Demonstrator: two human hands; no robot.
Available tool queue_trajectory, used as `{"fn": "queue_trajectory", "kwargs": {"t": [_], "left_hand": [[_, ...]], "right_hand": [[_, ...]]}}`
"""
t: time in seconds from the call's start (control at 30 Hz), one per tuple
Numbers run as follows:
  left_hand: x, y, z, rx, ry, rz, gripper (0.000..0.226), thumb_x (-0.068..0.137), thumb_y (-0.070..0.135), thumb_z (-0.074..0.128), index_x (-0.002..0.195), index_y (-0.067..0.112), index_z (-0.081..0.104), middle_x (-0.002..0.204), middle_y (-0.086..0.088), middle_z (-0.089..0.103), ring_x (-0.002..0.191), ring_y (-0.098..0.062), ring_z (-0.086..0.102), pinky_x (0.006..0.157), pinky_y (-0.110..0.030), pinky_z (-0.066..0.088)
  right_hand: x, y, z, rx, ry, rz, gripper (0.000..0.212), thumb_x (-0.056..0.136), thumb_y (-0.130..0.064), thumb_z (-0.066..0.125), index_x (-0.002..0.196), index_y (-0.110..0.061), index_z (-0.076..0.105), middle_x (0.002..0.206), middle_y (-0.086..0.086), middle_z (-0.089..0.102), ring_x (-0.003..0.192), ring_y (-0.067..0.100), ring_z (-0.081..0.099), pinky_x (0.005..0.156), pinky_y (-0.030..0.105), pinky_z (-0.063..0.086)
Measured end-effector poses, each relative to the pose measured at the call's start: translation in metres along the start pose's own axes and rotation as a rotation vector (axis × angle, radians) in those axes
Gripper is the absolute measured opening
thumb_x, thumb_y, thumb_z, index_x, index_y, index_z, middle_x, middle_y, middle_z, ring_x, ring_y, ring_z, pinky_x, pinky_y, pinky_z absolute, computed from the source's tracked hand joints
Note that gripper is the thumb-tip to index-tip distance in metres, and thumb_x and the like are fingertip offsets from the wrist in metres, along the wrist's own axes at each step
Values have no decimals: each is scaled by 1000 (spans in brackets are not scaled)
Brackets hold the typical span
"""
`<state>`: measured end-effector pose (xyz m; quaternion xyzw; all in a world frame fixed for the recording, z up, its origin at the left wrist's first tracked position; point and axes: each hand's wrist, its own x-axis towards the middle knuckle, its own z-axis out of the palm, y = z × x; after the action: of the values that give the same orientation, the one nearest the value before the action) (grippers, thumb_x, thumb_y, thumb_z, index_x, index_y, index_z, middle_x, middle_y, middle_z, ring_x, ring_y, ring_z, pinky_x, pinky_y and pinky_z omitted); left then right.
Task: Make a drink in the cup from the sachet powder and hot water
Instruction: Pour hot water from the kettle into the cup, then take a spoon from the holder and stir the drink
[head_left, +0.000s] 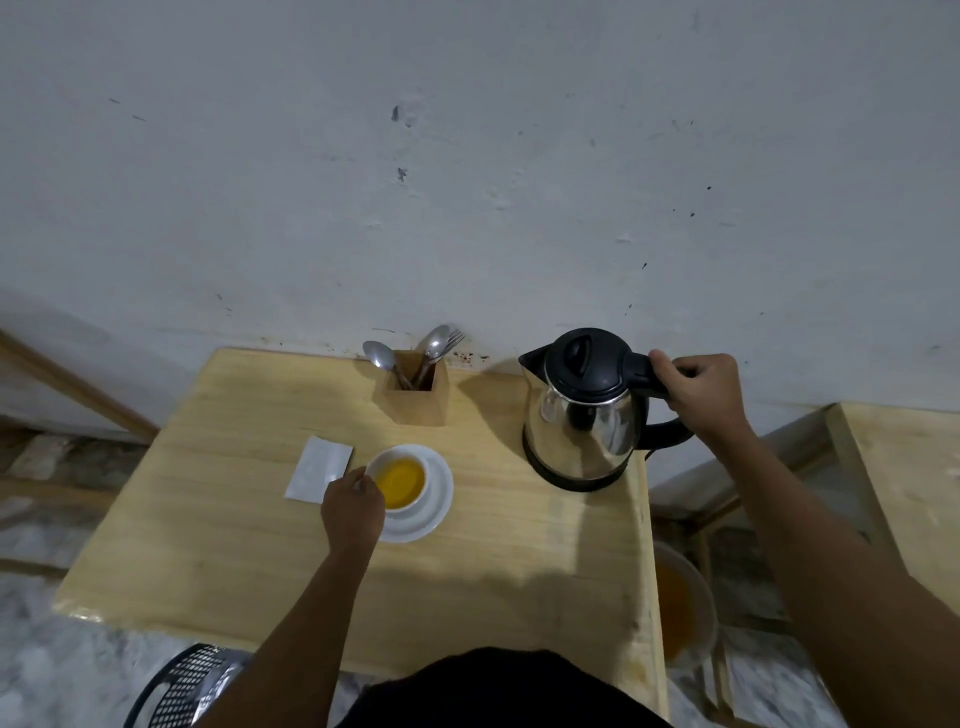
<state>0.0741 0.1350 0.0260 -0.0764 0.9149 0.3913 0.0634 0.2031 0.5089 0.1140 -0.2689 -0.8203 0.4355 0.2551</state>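
Note:
A white cup (418, 459) holding yellow-orange liquid stands on a white saucer (435, 506) in the middle of the wooden table (260, 545). My left hand (353, 506) grips the cup at its left rim, where the handle would be. A white sachet (317, 469) lies flat on the table just left of the cup. A steel kettle (584, 415) with a black lid stands on the table at the right. My right hand (701, 392) is closed around its black handle.
A wooden holder (418, 397) with spoons and a fork stands at the back by the wall. A bowl of amber liquid (680, 608) sits low, off the table's right edge. A black mesh object (182, 686) lies below the front left. Another wooden surface (898, 478) is at right.

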Motion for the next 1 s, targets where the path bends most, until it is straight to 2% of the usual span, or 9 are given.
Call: {"fn": "queue_trajectory", "kwargs": {"t": [0.07, 0.17, 0.27, 0.4, 0.63, 0.73, 0.8, 0.87, 1.0], "left_hand": [[-1, 0, 0, 25, 5, 18, 30, 92, 12, 44, 104, 3, 71, 99, -23, 68, 96, -40, 62, 84, -39, 45], [0, -1, 1, 32, 4, 16, 31, 92, 12, 43, 107, 3, 70, 102, -24, 67, 97, -40, 61, 83, -37, 42], [0, 0, 2, 40, 1, 14, 33, 93, 12, 42, 107, 3, 69, 103, -25, 67, 98, -40, 60, 81, -36, 40], [-4, 5, 2, 34, 16, 17, 34, 93, 10, 40, 110, 1, 68, 105, -24, 67, 101, -39, 59, 82, -34, 38], [-4, 2, 3, 55, 17, 55, 33, 93, 10, 40, 108, 1, 68, 102, -23, 67, 98, -39, 59, 82, -35, 39], [-4, 1, 3, 67, 14, 64, 33, 93, 10, 40, 106, 2, 69, 98, -23, 67, 97, -40, 60, 80, -36, 40], [-1, -2, 5, 88, 3, 88, 33, 92, 10, 38, 99, 2, 70, 90, -23, 67, 90, -39, 61, 75, -34, 38], [0, -3, 5, 97, 2, 92, 33, 93, 10, 38, 97, 2, 70, 87, -23, 67, 86, -37, 60, 73, -33, 37], [1, -3, 4, 88, 3, 93, 32, 93, 10, 39, 96, 2, 70, 88, -23, 67, 81, -30, 56, 73, -33, 36]], "right_hand": [[3, 6, -2, 12, -13, -3, 67, 78, -51, 57, 44, 6, 48, 41, 12, 35, 41, 19, 34, 49, 30, 29], [6, 16, -4, 47, -24, -1, 73, 79, -52, 57, 47, 13, 47, 41, 27, 40, 40, 21, 38, 49, 31, 32], [10, 18, -5, 50, -47, -11, 73, 78, -53, 56, 47, 13, 51, 43, 30, 47, 39, 24, 44, 48, 29, 33], [13, 17, -6, 72, -61, 3, 72, 78, -53, 56, 46, 11, 52, 43, 30, 48, 39, 25, 45, 45, 25, 35], [18, 15, -10, -28, -134, -85, 77, 82, -58, 55, 49, 12, 45, 42, 27, 38, 41, 21, 35, 50, 29, 28], [13, 12, -7, -92, -66, -89, 68, 83, -58, 51, 52, 2, 47, 45, 13, 34, 44, 18, 33, 50, 29, 27], [2, 12, -1, -128, 46, -45, 52, 84, -58, 50, 64, -11, 61, 55, 5, 53, 53, 16, 49, 53, 30, 37], [-11, 8, 9, -82, 180, 37, 40, 86, -56, 51, 86, -18, 66, 79, 1, 65, 74, 15, 60, 64, 30, 48], [-27, -5, 30, -59, 387, 156, 42, 90, -55, 47, 110, -20, 59, 110, 2, 58, 102, 16, 53, 84, 33, 47]]}}
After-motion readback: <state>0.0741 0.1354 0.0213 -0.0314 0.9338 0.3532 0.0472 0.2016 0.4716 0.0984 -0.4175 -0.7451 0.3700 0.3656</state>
